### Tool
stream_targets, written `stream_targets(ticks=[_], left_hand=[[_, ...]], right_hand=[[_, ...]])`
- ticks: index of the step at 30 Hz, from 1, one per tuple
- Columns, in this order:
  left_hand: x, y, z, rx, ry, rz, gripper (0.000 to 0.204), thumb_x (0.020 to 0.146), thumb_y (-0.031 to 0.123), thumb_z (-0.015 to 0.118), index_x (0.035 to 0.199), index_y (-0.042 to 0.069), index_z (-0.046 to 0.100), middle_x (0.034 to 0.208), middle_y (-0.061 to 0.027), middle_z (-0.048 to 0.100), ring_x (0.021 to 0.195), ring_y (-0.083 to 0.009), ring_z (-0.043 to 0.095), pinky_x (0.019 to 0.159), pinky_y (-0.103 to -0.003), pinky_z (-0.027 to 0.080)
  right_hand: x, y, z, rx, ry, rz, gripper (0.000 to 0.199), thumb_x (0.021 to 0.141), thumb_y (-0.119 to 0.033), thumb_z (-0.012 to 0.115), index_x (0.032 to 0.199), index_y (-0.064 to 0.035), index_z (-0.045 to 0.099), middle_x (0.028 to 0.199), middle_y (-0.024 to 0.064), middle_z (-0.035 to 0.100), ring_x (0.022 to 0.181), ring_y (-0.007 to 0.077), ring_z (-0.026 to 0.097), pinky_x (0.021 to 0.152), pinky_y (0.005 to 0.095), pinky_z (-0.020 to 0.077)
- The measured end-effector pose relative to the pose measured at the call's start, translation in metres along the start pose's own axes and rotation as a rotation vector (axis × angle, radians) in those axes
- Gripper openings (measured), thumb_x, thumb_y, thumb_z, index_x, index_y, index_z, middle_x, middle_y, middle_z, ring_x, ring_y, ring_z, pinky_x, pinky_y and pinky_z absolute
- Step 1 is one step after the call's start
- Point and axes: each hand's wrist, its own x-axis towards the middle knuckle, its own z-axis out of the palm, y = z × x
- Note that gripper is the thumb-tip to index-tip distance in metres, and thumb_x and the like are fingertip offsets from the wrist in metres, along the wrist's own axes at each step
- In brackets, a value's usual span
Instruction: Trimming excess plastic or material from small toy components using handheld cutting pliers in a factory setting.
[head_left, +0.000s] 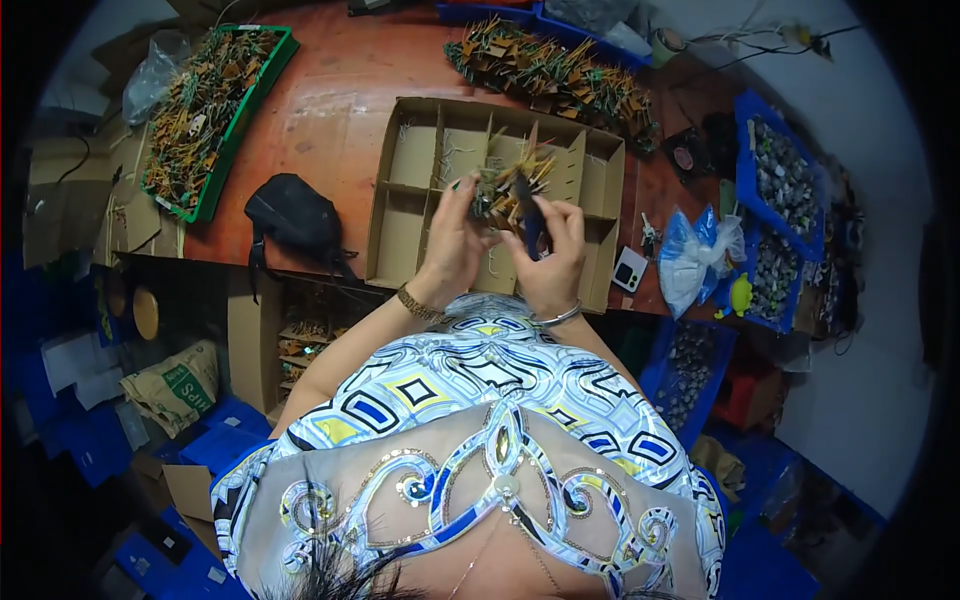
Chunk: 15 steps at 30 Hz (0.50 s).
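Observation:
My left hand (455, 240) grips a bunch of small brown circuit boards with green and yellow wire leads (508, 180), held over a divided cardboard box (405, 190). My right hand (555, 255) holds a dark blue-handled tool (531, 222) against the bunch, its tip among the leads. Both hands sit close together above the box's middle compartments. A bracelet is on each wrist.
A green tray (262, 95) full of similar boards lies at the far left of the red-brown table, and a loose heap of boards (555, 75) at the back. A black pouch (292, 215) lies left of the box. Blue bins of parts (785, 215) and a plastic bag (690, 262) stand right.

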Motion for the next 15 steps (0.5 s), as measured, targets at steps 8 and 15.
stream_targets(ticks=[8,15], left_hand=[[0.000,0.012,0.005,0.008,-0.015,-0.026,0.030,0.095,0.027,0.057,0.115,0.014,0.040,0.108,-0.0065,0.060,0.094,-0.0164,0.065,0.067,-0.032,0.058],[0.000,0.024,-0.001,-0.108,-0.110,-0.116,0.038,0.092,0.030,0.061,0.121,0.015,0.043,0.109,-0.0020,0.061,0.095,-0.0148,0.063,0.072,-0.034,0.056]], right_hand=[[0.009,-0.016,-0.033,0.093,-0.200,-0.055,0.046,0.074,-0.001,0.073,0.118,-0.0024,0.060,0.094,0.0066,0.062,0.080,0.0129,0.062,0.063,0.0270,0.0498],[0.018,-0.021,-0.073,-0.425,-0.350,-0.203,0.044,0.066,0.000,0.072,0.110,-0.0028,0.062,0.090,0.0116,0.062,0.081,0.0294,0.062,0.071,0.0357,0.0493]])
